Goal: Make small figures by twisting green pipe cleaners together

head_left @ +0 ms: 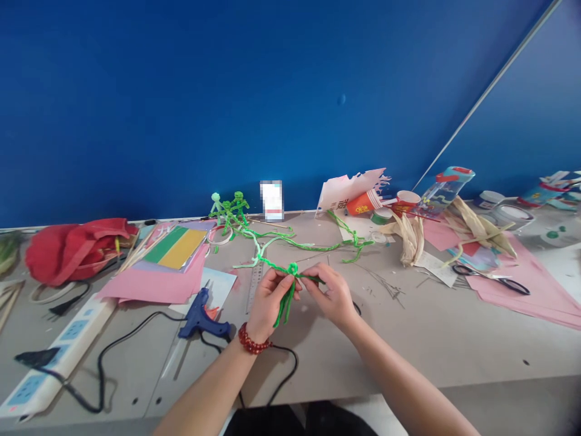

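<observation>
Both hands meet over the middle of the table around a green yarn figure [293, 269] with a small looped top and strands hanging below. My left hand [271, 298], with a red bead bracelet at the wrist, pinches the figure near its middle. Thumb and fingers of my right hand [331, 293] are closed on a strand that runs out to the right. Behind the hands lie braided green yarn cords [313, 245], one pale green end [247, 264] to the left. A metal ruler [255, 284] lies beside my left hand.
To the left are a blue glue gun [200, 318] with a black cord, a white power strip [68, 351], pink paper [157, 283] and a red bag [77, 251]. Small green figures [229, 209] stand by the wall. Scissors [492, 277], husks [406, 236] and paper cups [363, 203] lie right.
</observation>
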